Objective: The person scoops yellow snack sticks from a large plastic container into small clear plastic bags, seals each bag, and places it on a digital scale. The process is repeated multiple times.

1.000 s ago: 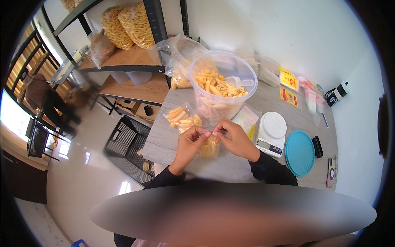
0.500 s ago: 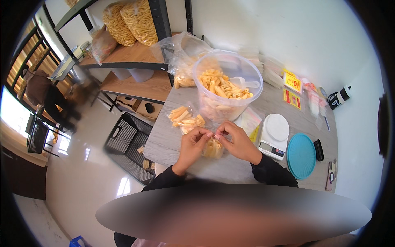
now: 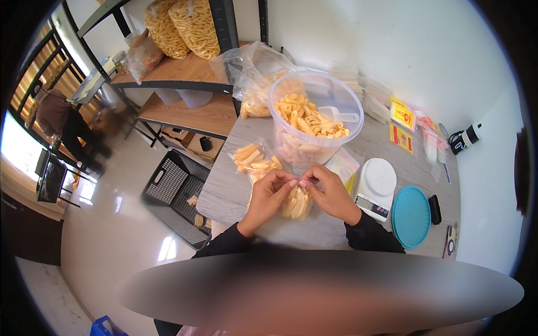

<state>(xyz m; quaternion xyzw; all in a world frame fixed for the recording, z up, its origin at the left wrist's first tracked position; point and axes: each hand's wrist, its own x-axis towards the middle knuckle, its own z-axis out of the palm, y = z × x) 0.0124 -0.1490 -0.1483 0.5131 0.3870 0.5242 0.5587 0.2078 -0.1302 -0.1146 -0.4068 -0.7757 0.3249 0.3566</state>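
1. Grey table (image 3: 328,238) bears a clear tub (image 3: 305,158) of tubular snacks (white scoop (image 3: 340,115) inside).
2. Your left hand (image 3: 268,196) and right hand (image 3: 330,195), close together, pinch the top of a small snack bag (image 3: 297,205).
3. Snack bag: nearer you than the tub, left of the white scale (image 3: 376,187).

Tumbler (image 3: 465,139) is standing at the desk's (image 3: 413,169) far right corner; phone (image 3: 450,242) is lying by the right edge; co-worker (image 3: 55,115) is standing well apart.
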